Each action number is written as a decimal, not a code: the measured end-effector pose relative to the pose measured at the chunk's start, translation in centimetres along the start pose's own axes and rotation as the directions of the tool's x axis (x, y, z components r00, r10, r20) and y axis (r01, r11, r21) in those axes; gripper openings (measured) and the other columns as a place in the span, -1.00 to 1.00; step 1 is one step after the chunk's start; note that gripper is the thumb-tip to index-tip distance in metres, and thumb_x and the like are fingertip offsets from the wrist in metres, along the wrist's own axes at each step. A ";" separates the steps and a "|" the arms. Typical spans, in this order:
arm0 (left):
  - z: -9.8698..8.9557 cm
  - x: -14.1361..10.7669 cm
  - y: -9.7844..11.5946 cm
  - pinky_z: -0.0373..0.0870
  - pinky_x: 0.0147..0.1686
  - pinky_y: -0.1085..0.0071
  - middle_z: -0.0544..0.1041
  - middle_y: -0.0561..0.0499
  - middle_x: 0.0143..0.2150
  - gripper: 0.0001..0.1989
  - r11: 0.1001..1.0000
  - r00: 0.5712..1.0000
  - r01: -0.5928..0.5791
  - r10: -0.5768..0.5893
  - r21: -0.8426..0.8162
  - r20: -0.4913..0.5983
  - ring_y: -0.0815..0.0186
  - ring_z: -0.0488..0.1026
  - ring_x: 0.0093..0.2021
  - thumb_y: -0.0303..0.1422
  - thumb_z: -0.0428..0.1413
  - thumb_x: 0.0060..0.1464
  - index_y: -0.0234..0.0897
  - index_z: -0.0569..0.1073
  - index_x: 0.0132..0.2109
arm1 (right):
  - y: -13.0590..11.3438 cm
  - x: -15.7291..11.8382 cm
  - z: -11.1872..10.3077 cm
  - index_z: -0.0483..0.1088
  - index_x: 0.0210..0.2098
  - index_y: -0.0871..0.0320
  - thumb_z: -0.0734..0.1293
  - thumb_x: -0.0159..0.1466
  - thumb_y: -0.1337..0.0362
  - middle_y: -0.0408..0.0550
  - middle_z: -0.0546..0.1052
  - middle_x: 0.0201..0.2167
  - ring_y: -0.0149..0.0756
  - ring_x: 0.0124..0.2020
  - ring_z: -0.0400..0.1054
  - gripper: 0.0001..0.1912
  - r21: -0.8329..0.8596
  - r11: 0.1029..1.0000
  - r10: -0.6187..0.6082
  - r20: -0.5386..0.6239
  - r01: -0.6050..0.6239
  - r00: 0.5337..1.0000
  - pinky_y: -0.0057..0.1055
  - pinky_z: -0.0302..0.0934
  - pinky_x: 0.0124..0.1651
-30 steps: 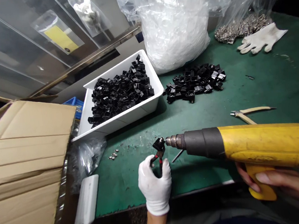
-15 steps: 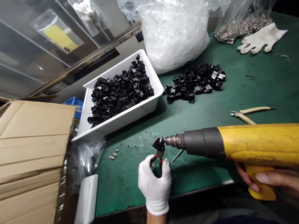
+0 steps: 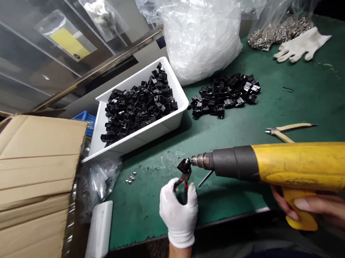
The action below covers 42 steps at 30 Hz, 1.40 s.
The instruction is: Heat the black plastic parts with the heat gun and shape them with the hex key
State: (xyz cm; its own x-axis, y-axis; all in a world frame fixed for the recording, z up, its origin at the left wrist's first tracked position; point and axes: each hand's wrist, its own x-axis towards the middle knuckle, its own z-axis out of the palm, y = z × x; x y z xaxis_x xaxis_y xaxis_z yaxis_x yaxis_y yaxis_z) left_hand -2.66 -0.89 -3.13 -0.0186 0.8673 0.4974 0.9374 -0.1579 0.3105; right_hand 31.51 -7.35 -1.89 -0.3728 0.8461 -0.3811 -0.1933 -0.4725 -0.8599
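Your left hand (image 3: pixel 179 212), in a white cloth glove, is closed around small red-handled pliers (image 3: pixel 181 184); their tips hold a black plastic part (image 3: pixel 184 166) above the green bench mat (image 3: pixel 310 90), toward its near edge; your bare right hand (image 3: pixel 319 208) is wrapped around the grip of a yellow heat gun (image 3: pixel 299 165), with its metal nozzle (image 3: pixel 202 162) just beside the part; far left of the part stands a white tub (image 3: pixel 148 136) full of similar black parts; a loose pile of black parts (image 3: pixel 224 95) lies to its right; side cutters (image 3: pixel 283 130) lie just beyond the gun; a cardboard box (image 3: pixel 27 189) stands at left.
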 end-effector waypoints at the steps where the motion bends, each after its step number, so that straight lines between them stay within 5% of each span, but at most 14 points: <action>1: 0.0 0.0 0.0 0.44 -0.11 0.25 0.49 -0.11 -0.15 -0.61 1.000 1.000 -0.001 0.001 0.000 -0.001 0.13 0.49 -0.16 -0.13 0.19 0.16 -0.28 0.41 0.02 | 0.0 0.0 0.0 0.56 -0.30 0.09 0.33 0.23 -0.08 -0.04 0.50 -0.46 -0.17 -0.43 0.35 -0.62 0.001 1.000 0.002 0.006 -0.002 1.000 -0.31 0.26 -0.32; 34: -0.1 -0.2 0.0 0.44 -0.09 0.24 0.50 -0.13 -0.15 -0.58 1.000 1.000 -0.015 0.015 -0.001 0.020 0.12 0.49 -0.14 -0.14 0.20 0.16 -0.30 0.42 0.05 | 0.6 -0.1 -0.3 0.51 -0.16 0.07 0.26 0.28 -0.07 -0.07 0.47 -0.40 -0.19 -0.39 0.31 -0.62 -0.002 1.000 0.003 0.059 -0.003 0.998 -0.29 0.22 -0.26; 38: -0.1 -0.2 0.1 0.45 -0.08 0.24 0.52 -0.14 -0.14 -0.61 0.999 0.998 0.026 -0.023 -0.045 0.054 0.13 0.51 -0.14 -0.14 0.18 0.18 -0.31 0.45 0.05 | 0.5 -0.1 -0.3 0.53 -0.19 0.08 0.27 0.28 -0.07 -0.07 0.48 -0.41 -0.19 -0.39 0.31 -0.62 -0.003 1.000 0.003 0.042 -0.002 0.999 -0.29 0.23 -0.27; 42: -1.5 0.3 0.6 0.44 -0.03 0.21 0.56 -0.14 -0.08 -0.62 0.959 0.973 0.197 -0.166 -0.203 0.157 0.12 0.53 -0.08 -0.12 0.14 0.22 -0.26 0.50 0.06 | 1.3 0.1 -0.5 0.53 -0.12 0.06 0.29 0.27 -0.07 -0.06 0.49 -0.39 -0.19 -0.37 0.33 -0.60 0.029 1.000 0.000 0.047 -0.001 0.999 -0.29 0.25 -0.25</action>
State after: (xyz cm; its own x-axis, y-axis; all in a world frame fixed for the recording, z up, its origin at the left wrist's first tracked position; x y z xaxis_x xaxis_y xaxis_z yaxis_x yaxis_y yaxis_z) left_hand -2.62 -1.45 -1.56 -0.1194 0.9448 0.3051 0.8248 -0.0767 0.5603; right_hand 31.67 -7.75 -3.22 -0.4146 0.8338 -0.3646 -0.2193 -0.4804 -0.8492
